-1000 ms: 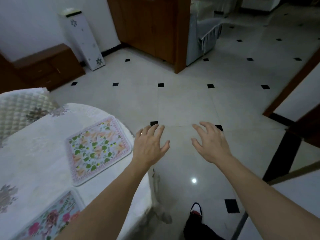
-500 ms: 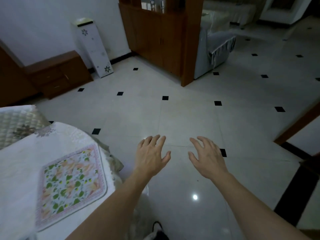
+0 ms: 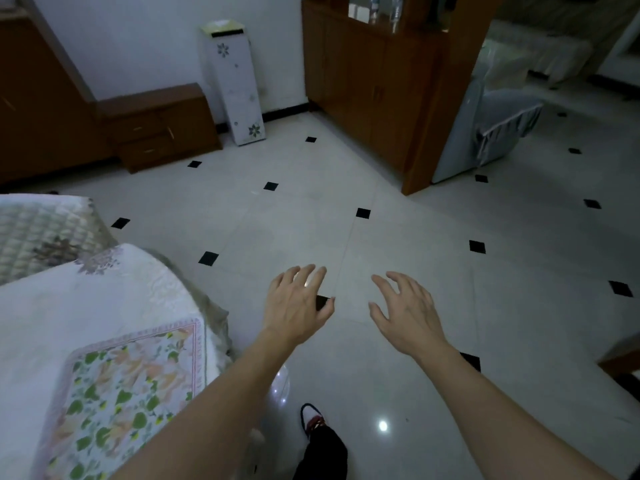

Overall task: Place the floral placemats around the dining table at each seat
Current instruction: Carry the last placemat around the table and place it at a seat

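Observation:
A floral placemat (image 3: 121, 396) with green leaves and a pink border lies flat near the edge of the dining table (image 3: 69, 306), which wears a white patterned cloth, at the lower left. My left hand (image 3: 298, 306) hovers over the floor to the right of the table, fingers spread and empty. My right hand (image 3: 405, 313) floats beside it, also spread and holding nothing. Both hands are apart from the placemat.
A chair with a quilted cover (image 3: 41, 233) stands behind the table at the left. A low wooden drawer unit (image 3: 159, 129), a white floral stand (image 3: 235, 88) and a tall wooden cabinet (image 3: 381, 88) line the far side. My foot (image 3: 315, 420) is on the tiled floor.
The view has swung right and up, away from the table. The second placemat with pink flowers has left the frame. Both hands stay spread and empty over the floor.

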`<move>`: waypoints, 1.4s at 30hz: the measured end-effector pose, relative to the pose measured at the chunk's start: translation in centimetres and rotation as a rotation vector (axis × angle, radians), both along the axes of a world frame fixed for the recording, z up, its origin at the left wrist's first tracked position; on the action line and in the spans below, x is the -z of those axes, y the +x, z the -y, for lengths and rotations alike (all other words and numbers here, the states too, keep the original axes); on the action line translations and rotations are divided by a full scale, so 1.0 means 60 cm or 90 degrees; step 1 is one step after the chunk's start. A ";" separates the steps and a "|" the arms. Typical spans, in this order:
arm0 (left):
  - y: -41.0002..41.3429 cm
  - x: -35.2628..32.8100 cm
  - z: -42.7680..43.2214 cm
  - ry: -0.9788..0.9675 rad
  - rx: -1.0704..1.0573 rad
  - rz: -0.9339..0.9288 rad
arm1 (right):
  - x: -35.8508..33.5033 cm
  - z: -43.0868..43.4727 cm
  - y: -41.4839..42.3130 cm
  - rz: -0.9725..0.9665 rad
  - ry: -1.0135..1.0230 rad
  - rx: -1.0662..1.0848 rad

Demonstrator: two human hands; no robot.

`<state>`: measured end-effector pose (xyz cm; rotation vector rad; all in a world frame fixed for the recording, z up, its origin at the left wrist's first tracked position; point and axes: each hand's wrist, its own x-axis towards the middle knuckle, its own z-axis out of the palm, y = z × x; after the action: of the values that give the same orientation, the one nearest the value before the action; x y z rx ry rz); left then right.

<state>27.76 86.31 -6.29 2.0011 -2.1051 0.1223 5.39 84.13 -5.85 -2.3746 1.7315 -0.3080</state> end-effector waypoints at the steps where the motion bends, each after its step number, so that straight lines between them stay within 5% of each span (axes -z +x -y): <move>1: 0.027 -0.001 0.028 -0.003 -0.011 0.003 | -0.004 0.034 0.021 -0.006 -0.002 -0.009; 11: 0.254 -0.009 0.176 -0.047 -0.189 -0.067 | -0.038 0.277 0.283 -0.047 -0.042 -0.187; 23: 0.482 0.026 -0.027 -0.068 -0.612 -0.089 | -0.016 0.249 0.661 -0.045 -0.034 -0.604; 33: 0.407 0.079 -0.262 -0.001 -1.086 -0.189 | 0.039 0.108 0.865 -0.120 0.020 -0.995; 42: 0.263 0.136 -0.303 0.007 -1.373 -0.339 | 0.112 0.103 0.879 -0.242 0.074 -1.072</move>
<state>43.55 104.50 -14.47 2.6717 0.8545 -0.0842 58.16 77.92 -12.56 -2.8816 -0.5773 0.4931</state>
